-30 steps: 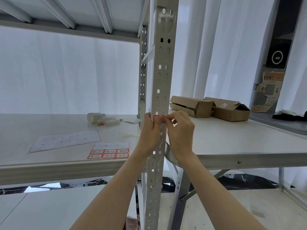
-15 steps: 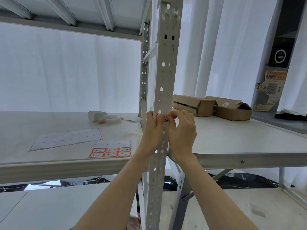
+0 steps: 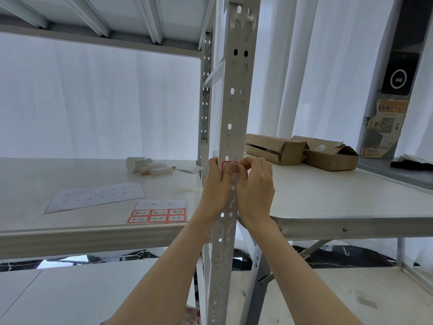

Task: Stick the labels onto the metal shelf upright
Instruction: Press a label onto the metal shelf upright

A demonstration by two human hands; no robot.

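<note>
Two bare hands meet on a pale, perforated metal upright (image 3: 236, 109). The left hand (image 3: 216, 184) wraps its edge, thumb pressed flat on a small red-bordered paper label (image 3: 226, 165). The right hand (image 3: 255, 184) pinches the label's right side against the steel. On the smooth white shelf (image 3: 35, 184) to the left lie a sheet (image 3: 157, 215) of six handwritten labels, an emptied backing sheet (image 3: 96, 199) and paper rolls (image 3: 150, 166). Two brown cardboard boxes (image 3: 302, 152) sit on the table (image 3: 351, 202) to the right.
</note>
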